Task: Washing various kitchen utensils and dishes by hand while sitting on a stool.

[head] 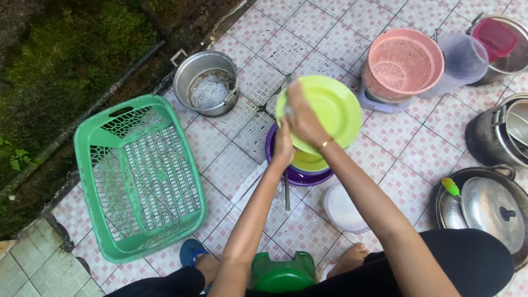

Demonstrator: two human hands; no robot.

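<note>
My left hand (283, 146) grips the lower left rim of a lime-green plate (330, 107), held tilted above a purple bowl (297, 176). My right hand (301, 115), with a thin bracelet at the wrist, lies across the plate's face and presses a small grey scrubber (288, 82) to its upper left edge. Another yellow-green dish (309, 161) sits inside the purple bowl. A metal utensil (287, 192) lies on the tiles just below my left wrist.
A green plastic basket (137, 176) stands at left, a steel pot with soapy water (206, 82) behind it. A pink strainer (404, 63), a clear jug (462, 60) and dark pots (498, 135) with lids (489, 209) crowd the right. White lid (344, 209) and green stool (280, 272) are near my feet.
</note>
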